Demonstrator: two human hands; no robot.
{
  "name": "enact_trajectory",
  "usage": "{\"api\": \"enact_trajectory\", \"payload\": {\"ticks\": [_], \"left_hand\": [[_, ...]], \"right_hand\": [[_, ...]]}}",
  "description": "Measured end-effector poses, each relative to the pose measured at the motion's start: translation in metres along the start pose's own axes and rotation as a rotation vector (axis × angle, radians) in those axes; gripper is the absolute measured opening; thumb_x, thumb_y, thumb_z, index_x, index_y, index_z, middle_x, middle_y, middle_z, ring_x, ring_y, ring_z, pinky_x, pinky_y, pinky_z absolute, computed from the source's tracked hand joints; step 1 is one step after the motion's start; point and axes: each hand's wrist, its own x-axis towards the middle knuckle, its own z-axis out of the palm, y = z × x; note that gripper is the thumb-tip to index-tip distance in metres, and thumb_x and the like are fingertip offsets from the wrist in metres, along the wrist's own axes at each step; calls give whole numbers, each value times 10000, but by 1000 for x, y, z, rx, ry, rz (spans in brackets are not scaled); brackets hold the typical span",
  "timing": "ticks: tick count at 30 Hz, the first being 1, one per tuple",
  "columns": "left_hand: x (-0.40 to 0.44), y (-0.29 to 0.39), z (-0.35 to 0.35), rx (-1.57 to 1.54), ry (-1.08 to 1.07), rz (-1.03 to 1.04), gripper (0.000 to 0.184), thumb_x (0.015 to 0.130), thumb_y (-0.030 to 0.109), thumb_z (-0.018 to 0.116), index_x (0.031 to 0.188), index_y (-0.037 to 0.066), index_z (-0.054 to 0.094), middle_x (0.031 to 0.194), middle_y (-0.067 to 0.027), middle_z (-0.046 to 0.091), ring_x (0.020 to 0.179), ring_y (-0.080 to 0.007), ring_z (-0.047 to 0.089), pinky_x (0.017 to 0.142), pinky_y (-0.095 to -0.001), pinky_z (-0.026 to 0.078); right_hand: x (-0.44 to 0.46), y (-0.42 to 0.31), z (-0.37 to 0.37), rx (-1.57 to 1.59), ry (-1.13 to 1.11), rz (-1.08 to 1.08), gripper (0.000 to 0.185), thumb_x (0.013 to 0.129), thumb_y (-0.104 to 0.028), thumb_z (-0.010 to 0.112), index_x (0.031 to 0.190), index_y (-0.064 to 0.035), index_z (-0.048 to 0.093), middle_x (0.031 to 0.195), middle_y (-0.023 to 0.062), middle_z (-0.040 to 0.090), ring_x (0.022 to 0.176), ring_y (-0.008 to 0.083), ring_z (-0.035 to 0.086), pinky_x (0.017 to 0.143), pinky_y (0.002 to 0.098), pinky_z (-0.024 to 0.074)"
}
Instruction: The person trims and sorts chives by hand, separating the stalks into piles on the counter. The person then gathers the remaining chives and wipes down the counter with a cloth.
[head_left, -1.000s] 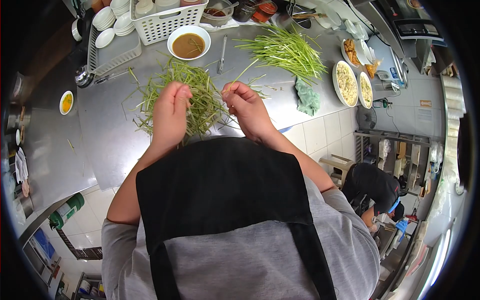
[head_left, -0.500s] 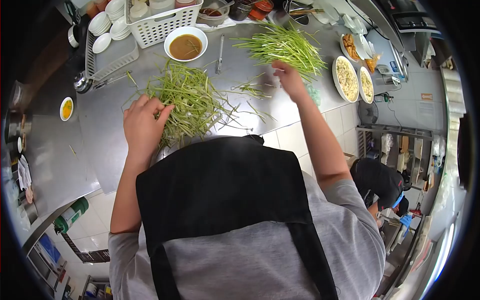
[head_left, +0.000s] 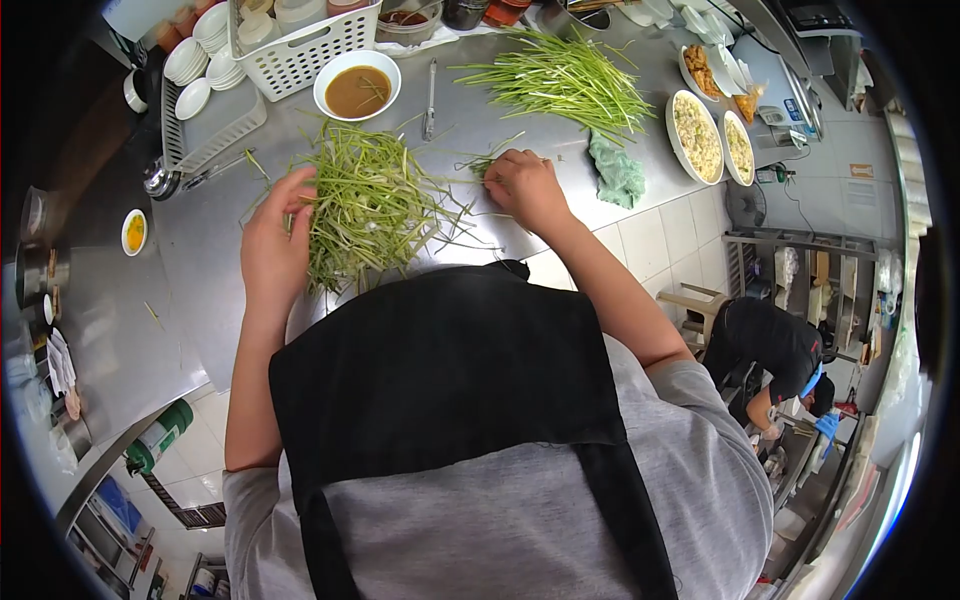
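A loose, tangled heap of green stalks lies on the steel table. At its left edge rests my left hand, thumb and fingers apart, touching the stalks. My right hand is to the right of the heap, fingers bent down over a few loose scraps on the table; what its fingertips grip, if anything, is hidden. Farther back, a neater pile of long green stalks is spread out. A green cloth lies just right of my right hand.
Behind the heap stand a bowl of brown sauce, a metal utensil and a white basket. Oval dishes of food are at the right. A small bowl sits at the left. Another person bends down at lower right.
My right hand went out toward the far pile and has come back to the loose scraps. My left hand moved from the heap's middle to its left edge and opened.
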Motion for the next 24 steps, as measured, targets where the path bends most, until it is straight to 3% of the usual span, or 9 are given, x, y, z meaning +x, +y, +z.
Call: {"api": "enact_trajectory", "payload": {"ticks": [2, 4, 5, 8, 9, 12, 13, 20, 24], "left_hand": [[-1, 0, -5, 104, 40, 84, 462, 829, 48, 629, 1271, 119, 516, 1229, -96, 556, 1033, -234, 569, 908, -354, 436], [-1, -8, -11, 207, 82, 166, 522, 841, 47, 617, 1336, 132, 474, 1288, -121, 524, 1102, -265, 551, 950, -360, 423], [-1, -19, -14, 216, 121, 169, 525, 848, 98, 623, 1345, 122, 457, 1317, -156, 487, 1172, -300, 502, 984, -365, 397], [-4, -62, -21, 267, 202, 158, 544, 863, 186, 621, 1363, 99, 426, 1375, -196, 419, 1263, -348, 424, 1041, -392, 344], [-6, -74, -18, 303, 242, 148, 557, 871, 224, 613, 1372, 86, 411, 1403, -203, 387, 1285, -361, 396, 1063, -415, 317], [-18, -96, 0, 419, 215, 171, 610, 877, 273, 594, 1400, 67, 359, 1441, -208, 337, 1324, -372, 337, 1098, -473, 248], [-21, -93, 9, 420, 179, 183, 661, 870, 299, 598, 1418, 59, 318, 1459, -210, 310, 1336, -372, 319, 1112, -506, 198], [-16, -53, 47, 245, 105, 274, 688, 863, 304, 609, 1423, 49, 303, 1472, -219, 278, 1336, -380, 314, 1109, -497, 218], [-5, -70, 23, 268, 246, 258, 559, 898, 151, 541, 1409, 48, 339, 1466, -213, 290, 1340, -365, 317, 1094, -393, 272]], "right_hand": [[1, 4, -2, 178, -53, 18, 134, 809, -180, 637, 911, -98, 663, 923, 49, 624, 917, 254, 581, 796, 409, 439], [5, 10, -6, 432, 113, 186, 175, 850, -179, 605, 974, -61, 644, 993, 107, 640, 961, 298, 593, 843, 402, 462], [5, 16, -10, 387, 149, 168, 273, 875, -201, 590, 1092, -34, 601, 1100, 159, 615, 995, 323, 593, 850, 385, 477], [1, 32, 2, 252, 246, 103, 380, 891, -232, 572, 1208, -25, 538, 1210, 172, 564, 1090, 343, 555, 913, 408, 446], [-4, 39, 15, 105, 217, 53, 457, 906, -271, 543, 1281, -17, 477, 1320, 173, 489, 1207, 355, 476, 1000, 459, 377], [-10, -1, 29, 98, 159, 16, 473, 910, -296, 529, 1296, -30, 468, 1365, 162, 455, 1284, 349, 403, 1050, 505, 308], [-9, -16, 30, 100, 120, -39, 484, 906, -302, 530, 1300, -27, 463, 1373, 160, 449, 1292, 336, 397, 1054, 504, 308], [11, -73, 41, 340, 29, -265, 446, 910, -233, 534, 1292, -14, 460, 1335, 173, 475, 1272, 333, 418, 1063, 446, 325], [20, -54, 21, 524, 136, -202, 341, 902, -122, 517, 1225, -13, 518, 1251, 182, 522, 1173, 345, 492, 991, 394, 401]]}}
